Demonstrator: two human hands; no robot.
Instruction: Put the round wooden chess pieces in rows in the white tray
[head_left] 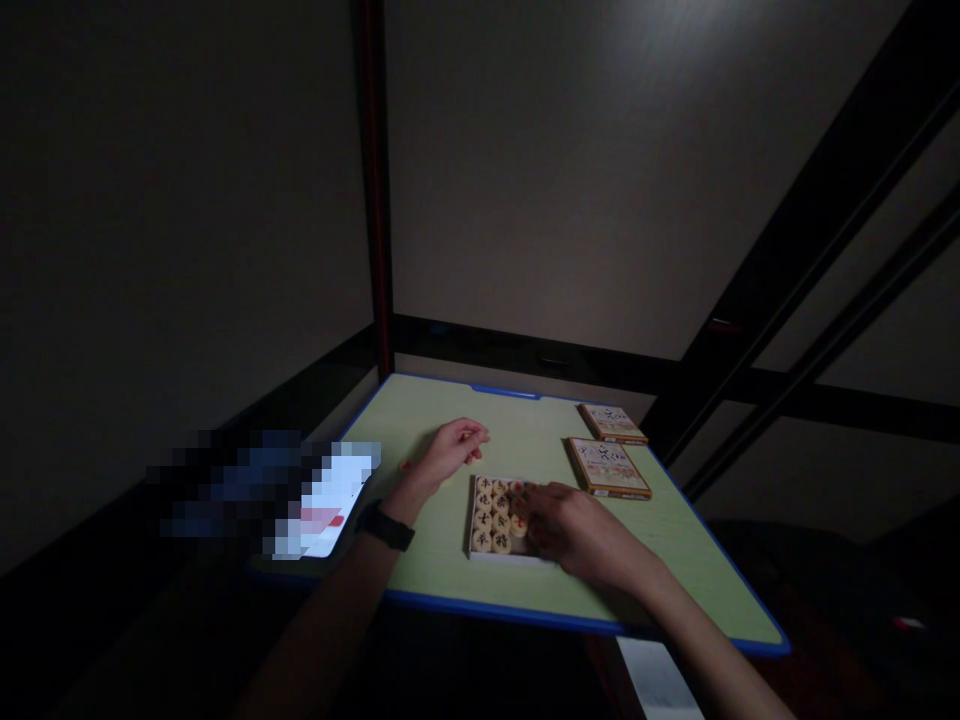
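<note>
A shallow white-sided box (517, 559) on the table holds round wooden Chinese chess pieces (484, 520) in rows, most with black characters and a few with red ones. Over the box's right part is my right hand (574, 525), its fingers bent down, the fingertips at a red-marked piece (517, 488). The hand covers much of that side. Beyond the box's far left corner, my left hand (454, 450) is held with fingers curled together. Whatever sits between them is hidden. Close under its fingertips, a loose piece (476, 460) shows in part on the table.
The light green table (427, 565) has a blue edge. Two flat printed boxes (611, 466) (613, 422) lie at its right side. A bright, pixelated screen-like object (337, 500) is at the left edge. Walls stand behind and left. A pale sheet (656, 680) is below the front edge.
</note>
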